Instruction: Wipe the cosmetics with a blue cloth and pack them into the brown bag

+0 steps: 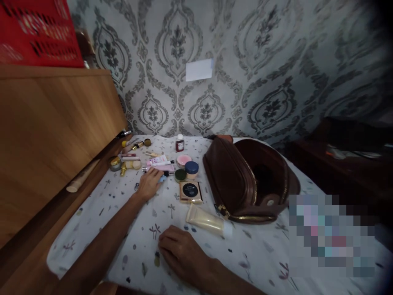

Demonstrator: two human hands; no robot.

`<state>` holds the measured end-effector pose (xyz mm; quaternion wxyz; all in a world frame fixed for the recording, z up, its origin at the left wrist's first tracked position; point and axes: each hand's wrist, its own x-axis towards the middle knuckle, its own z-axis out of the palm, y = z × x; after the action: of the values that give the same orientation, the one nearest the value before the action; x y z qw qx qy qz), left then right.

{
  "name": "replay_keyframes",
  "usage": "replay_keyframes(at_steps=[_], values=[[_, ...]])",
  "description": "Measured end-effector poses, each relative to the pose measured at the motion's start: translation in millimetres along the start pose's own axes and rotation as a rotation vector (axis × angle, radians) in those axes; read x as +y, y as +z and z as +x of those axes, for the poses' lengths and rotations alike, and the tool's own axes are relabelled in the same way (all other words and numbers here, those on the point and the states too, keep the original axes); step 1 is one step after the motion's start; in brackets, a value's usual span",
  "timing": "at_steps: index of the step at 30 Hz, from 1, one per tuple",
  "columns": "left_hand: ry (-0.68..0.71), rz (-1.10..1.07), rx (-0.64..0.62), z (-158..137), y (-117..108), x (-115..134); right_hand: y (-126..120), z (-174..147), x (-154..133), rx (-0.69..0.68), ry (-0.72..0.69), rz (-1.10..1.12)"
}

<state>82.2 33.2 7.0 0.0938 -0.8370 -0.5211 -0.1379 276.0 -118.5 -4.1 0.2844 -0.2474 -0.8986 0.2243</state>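
Note:
My left hand (150, 183) reaches in among the cosmetics, its fingers bent down at a small black-and-blue item (166, 173) that they partly hide. Just beyond the fingertips lie a pink tube (162, 167) and a white tube with a pink print (158, 160). Near the front, my right hand (181, 252) rests on the cloth with curled fingers and nothing visible in it. A cream-coloured squeeze tube (205, 220) with a white cap lies beyond it. Farther back are a square gold compact (190, 192), a dark green-lidded jar (180, 175), a blue-lidded jar (192, 168) and a pink round case (184, 160).
A brown toiletry bag (230, 176) stands unzipped on the right of the patterned cloth (144, 254). A small red bottle (179, 143) stands at the back. Gold-lidded jars (115, 163) sit by the wooden cabinet (58, 123). A blurred-out patch covers the lower right.

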Motion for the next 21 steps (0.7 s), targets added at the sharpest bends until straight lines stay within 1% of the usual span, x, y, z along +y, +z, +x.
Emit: replay_keyframes(at_steps=[3,9,17,21], values=[[-0.001,-0.011,0.005,-0.6,0.3,-0.4,2.1,-1.0,1.2,0.019,0.013,0.022],[-0.004,-0.036,0.008,-1.1,2.5,-1.5,4.2,-1.8,3.3,0.065,-0.008,0.068],[-0.009,-0.044,0.014,-0.6,2.4,-0.6,9.6,-3.3,7.7,0.084,-0.022,0.095],[-0.016,-0.051,0.014,-0.6,1.6,-0.6,11.1,-3.6,9.0,0.062,-0.025,0.089]])
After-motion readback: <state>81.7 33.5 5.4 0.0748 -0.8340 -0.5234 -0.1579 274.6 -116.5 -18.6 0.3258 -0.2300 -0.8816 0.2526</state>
